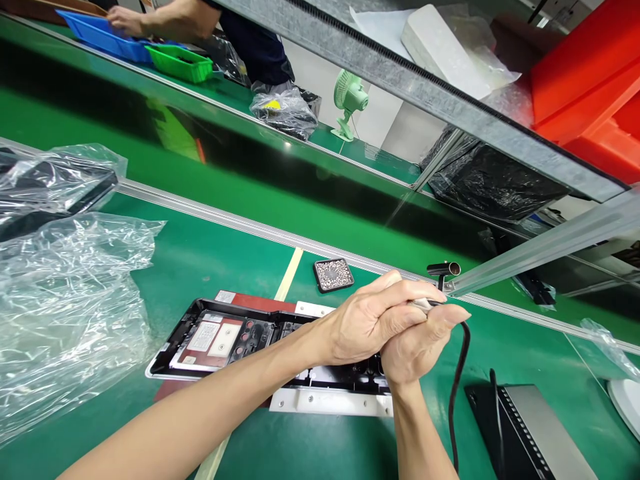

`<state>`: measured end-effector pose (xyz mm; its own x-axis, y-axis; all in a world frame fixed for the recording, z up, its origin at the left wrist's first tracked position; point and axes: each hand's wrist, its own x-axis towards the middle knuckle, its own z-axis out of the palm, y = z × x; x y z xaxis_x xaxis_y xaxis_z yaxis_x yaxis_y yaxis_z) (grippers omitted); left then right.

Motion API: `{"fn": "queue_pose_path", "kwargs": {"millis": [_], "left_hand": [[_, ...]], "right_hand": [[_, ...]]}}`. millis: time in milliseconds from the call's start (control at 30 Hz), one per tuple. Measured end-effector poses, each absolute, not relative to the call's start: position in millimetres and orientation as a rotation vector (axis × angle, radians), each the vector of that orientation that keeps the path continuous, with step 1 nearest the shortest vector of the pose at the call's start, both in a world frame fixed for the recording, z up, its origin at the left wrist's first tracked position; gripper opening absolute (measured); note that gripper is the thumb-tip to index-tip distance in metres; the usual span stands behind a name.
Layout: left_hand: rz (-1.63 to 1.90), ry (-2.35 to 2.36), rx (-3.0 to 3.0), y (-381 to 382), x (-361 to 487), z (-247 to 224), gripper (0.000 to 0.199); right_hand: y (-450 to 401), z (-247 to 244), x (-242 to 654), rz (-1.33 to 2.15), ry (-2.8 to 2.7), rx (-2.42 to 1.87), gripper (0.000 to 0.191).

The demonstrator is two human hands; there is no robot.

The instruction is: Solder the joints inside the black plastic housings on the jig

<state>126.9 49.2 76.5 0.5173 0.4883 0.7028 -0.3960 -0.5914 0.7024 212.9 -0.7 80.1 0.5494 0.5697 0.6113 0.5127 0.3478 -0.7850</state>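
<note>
1. The left hand and the right hand meet over the right-hand part of a long black plastic housing with a pale rim.
2. Left fingers curl over a small pale grey piece, mostly hidden, which shows at their tips; that grip is closed on it. The right thumb lies just beside the piece, pointing right, but the right fingers are covered, so whether they grip it cannot be told.
3. Above the fingertips is a short, glossy black cylinder, its long axis running left to right and its open, metal-rimmed end facing right. A thin black stem drops from it toward the hands.
4. A black cable hangs right of the hands, curving down toward the near edge of the view.
5. The housing lies open side up, its long axis running left to right, dipping slightly rightward; the right end is hidden. Beneath it show a red-brown board and white strips with small holes.
6. Beyond it, on the green tabletop, sits a square black tray of small metallic parts.
</note>
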Motion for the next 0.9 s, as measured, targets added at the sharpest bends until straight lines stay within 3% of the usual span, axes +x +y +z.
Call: {"fn": "queue_pose_path", "kwargs": {"millis": [900], "left_hand": [[1.204, 0.096, 1.862, 49.2, 126.9, 75.1, 0.047]], "right_hand": [[0.7, 75.5, 214.7, 0.012, -1.063, -1.274, 0.055]]}}
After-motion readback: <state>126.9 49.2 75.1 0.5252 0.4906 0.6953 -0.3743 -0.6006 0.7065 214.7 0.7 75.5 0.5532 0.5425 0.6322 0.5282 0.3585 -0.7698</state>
